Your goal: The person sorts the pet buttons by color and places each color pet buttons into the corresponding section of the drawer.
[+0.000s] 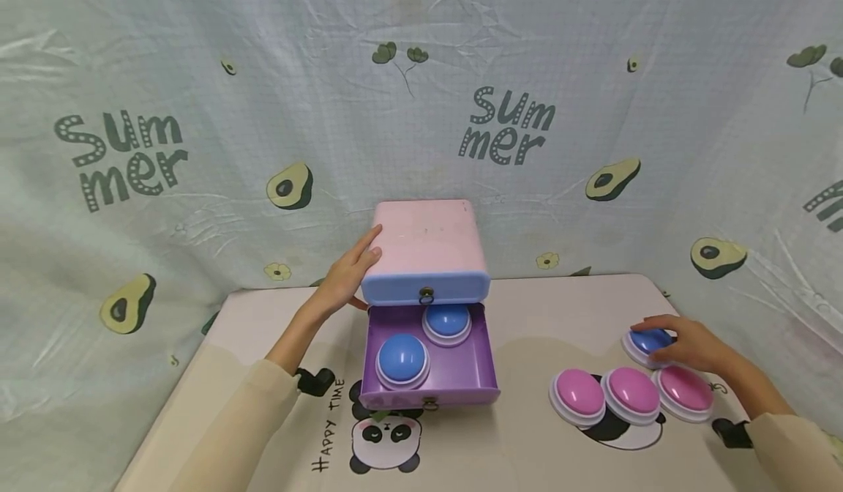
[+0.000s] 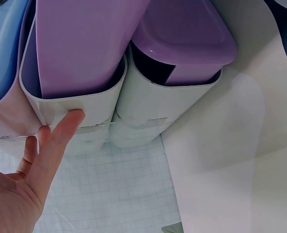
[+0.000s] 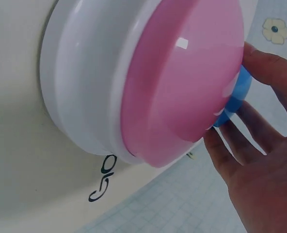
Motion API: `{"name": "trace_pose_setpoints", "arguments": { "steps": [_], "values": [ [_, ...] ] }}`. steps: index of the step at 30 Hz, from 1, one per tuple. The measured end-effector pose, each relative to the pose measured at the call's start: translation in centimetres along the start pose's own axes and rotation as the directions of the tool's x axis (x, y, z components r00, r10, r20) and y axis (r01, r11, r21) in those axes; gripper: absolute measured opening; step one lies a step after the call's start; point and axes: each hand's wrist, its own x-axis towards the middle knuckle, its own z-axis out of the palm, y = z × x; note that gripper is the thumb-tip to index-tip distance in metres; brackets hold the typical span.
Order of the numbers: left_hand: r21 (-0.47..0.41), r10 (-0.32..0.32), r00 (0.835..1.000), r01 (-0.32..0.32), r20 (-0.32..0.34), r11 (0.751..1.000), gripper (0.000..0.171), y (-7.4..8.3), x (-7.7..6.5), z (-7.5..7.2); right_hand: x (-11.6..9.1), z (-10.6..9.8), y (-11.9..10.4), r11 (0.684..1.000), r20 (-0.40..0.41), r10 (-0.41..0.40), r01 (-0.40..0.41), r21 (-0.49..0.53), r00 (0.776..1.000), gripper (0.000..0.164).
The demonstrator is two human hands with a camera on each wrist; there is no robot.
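Drawer unit (image 1: 426, 239) sits at centre of the head view, purple drawer (image 1: 464, 367) pulled out toward 6 o'clock, front-left blue button (image 1: 402, 358) and rear blue button (image 1: 448, 321) inside. Right hand (image 1: 691, 342) out at 4 o'clock, grip curled over a third blue button (image 1: 647, 342), which lies at 1 o'clock from the middle of three pink buttons (image 1: 632, 391). Can't tell if its base touches the worktop. Left hand (image 1: 344, 280) at 8 o'clock, fingers extended against the unit's side, grasping nothing.

Handling, my read: buttons look like light, hard plastic; glossy domes likely slick and may click down if pressed. White base rim is the better hold, fingers on opposite sides. Unit looks light, could slide if bumped.

Surface: pale worktop (image 1: 527, 316), panda print (image 1: 385, 441) at 6 o'clock. Printed cloth (image 1: 395, 140) hangs from 9 through 12 to 3 o'clock, creased.

Left wrist view: left hand at 8 o'clock, one fingertip touching the white shell (image 2: 97, 109). Blue drawer (image 2: 0, 58) at 10, lower purple drawer (image 2: 187, 29) at 1, slightly out.

Right wrist view: one pink button fills the middle and hides most of the held blue one at 3 o'clock. Fingertips spread around its dome; exact contact partly hidden.
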Motion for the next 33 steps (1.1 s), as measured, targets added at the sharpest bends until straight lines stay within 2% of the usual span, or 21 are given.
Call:
{"name": "trace_pose_setpoints", "arguments": {
  "steps": [6,8,12,21,26,33],
  "values": [
    [0.000,0.003,1.000,-0.003,0.000,1.000,0.059,-0.1,0.0,0.0,0.0,0.3,0.4,1.000,0.017,0.020,-0.021,0.015,1.000,0.057],
    [-0.003,0.001,1.000,-0.001,0.005,1.000,0.060,0.5,-0.2,-0.1,0.0,0.4,0.4,0.999,0.013,0.016,-0.016,0.027,1.000,0.057],
    [-0.005,0.004,1.000,-0.004,0.002,1.000,0.060,0.6,-0.4,-0.2,0.1,0.5,0.3,0.999,-0.001,-0.002,0.002,0.042,1.000,0.056],
    [0.001,0.013,1.000,-0.013,-0.005,1.000,0.060,-0.4,0.0,0.1,-0.2,0.8,0.8,0.999,-0.039,-0.034,0.035,0.035,0.999,0.051],
    [0.006,0.014,1.000,-0.014,-0.008,1.000,0.060,-0.5,0.0,0.1,0.1,0.6,0.3,0.996,-0.088,-0.085,0.086,0.017,0.993,0.049],
    [0.005,0.010,1.000,-0.010,-0.008,1.000,0.060,-0.4,0.1,0.1,0.7,-0.2,-1.1,0.993,-0.097,-0.115,0.112,-0.031,0.989,0.049]
  ]
}}
